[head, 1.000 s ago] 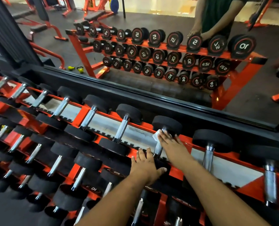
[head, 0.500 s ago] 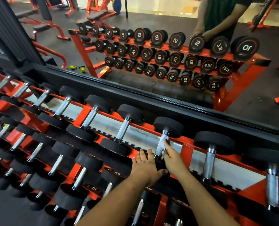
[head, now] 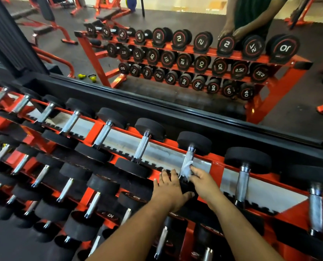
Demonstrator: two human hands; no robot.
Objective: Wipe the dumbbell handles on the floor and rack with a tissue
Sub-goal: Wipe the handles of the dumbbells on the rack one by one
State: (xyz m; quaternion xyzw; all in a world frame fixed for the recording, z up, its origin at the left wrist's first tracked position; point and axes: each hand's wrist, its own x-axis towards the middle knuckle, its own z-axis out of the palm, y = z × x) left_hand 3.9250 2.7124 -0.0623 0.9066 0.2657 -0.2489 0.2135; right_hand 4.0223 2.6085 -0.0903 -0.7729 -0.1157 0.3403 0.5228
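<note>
Since the earlier frame the right hand (head: pixel 204 182) has slid the tissue (head: pixel 187 169) down the dumbbell handle (head: pixel 188 159) to its near end. Its fingers pinch the tissue around the handle, whose long axis runs away from the person; the left hand (head: pixel 169 193) rests with fingers spread on the near weight head.

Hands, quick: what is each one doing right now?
Left hand: open, fingers straight, resting on the black rubber dumbbell head.
Right hand: holds the crumpled white tissue against the chrome dumbbell handle.
</note>
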